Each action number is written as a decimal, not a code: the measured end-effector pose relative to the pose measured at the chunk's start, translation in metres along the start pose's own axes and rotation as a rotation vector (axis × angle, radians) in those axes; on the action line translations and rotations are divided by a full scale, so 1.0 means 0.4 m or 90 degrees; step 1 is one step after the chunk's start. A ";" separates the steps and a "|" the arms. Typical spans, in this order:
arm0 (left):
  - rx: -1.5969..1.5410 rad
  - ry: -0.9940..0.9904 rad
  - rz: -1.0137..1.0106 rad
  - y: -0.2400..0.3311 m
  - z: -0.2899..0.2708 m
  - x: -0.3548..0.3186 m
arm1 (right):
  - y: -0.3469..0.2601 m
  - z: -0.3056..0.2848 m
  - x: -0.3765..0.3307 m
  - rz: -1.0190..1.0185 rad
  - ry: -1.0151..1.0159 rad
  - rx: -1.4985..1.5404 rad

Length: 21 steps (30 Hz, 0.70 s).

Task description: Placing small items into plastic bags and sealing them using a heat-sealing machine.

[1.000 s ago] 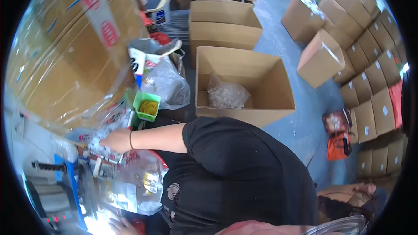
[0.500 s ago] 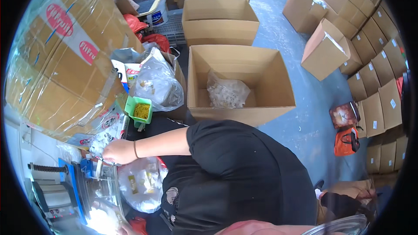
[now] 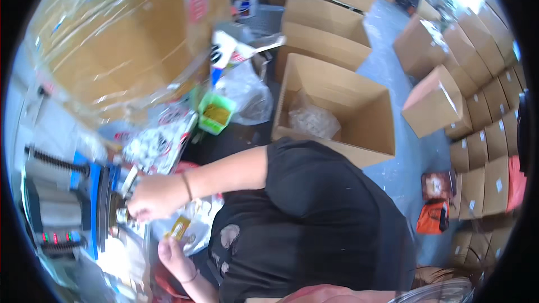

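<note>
Right hand [image 3: 156, 195] is placed at the inner edge of the grey machine [image 3: 59, 210], fingers curled; a small pale piece is seen at the fingertips, but whether it is gripped cannot be told, due to blur. Left hand [image 3: 177, 261] is raised nearer the body, thumb up, fingers partly hidden; its grip cannot be told.

Left to right: on the machine, a coil spring [image 3: 56, 160], a blue plate [image 3: 96, 207] and lit red indicators [image 3: 56, 238] are seen. Next to it, a printed white bag [image 3: 154, 148] is laid above the right hand. A yellow packet [image 3: 178, 228] is found between the hands, just beside the left fingertips, over a clear plastic bag [image 3: 205, 210]; contact is unclear. A green tub [image 3: 210, 128] of yellow bits is set farther up. An open carton [image 3: 331, 76] is placed right of it, a clear bag [image 3: 314, 122] inside.

Step in hand is judged as small-piece handling at the machine. For the next move, a sure fingertip hold and fingers clear of the plate seem called for.
</note>
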<state>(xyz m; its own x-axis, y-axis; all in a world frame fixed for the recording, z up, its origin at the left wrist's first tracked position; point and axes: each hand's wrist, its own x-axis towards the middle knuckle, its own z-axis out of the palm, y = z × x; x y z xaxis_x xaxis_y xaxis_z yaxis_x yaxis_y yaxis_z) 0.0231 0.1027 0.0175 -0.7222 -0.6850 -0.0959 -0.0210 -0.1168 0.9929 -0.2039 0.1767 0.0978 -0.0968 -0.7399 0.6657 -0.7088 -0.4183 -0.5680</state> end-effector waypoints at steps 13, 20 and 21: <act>-0.280 -0.185 -0.223 0.064 0.083 0.025 | 0.073 -0.113 0.025 0.167 -0.288 -0.056; -0.299 -0.070 -0.140 0.032 -0.014 0.152 | 0.289 -0.080 -0.032 0.161 -0.237 -0.415; -0.300 -0.062 -0.141 0.037 -0.030 0.175 | 0.292 -0.075 -0.033 0.158 -0.241 -0.409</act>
<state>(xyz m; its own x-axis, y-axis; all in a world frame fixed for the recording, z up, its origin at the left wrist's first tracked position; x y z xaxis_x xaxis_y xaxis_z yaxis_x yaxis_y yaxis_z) -0.0196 0.0444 0.0248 -0.7966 -0.5402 -0.2713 0.1161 -0.5772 0.8083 -0.3062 0.1534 0.0374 -0.1420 -0.9496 0.2795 -0.9740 0.0836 -0.2106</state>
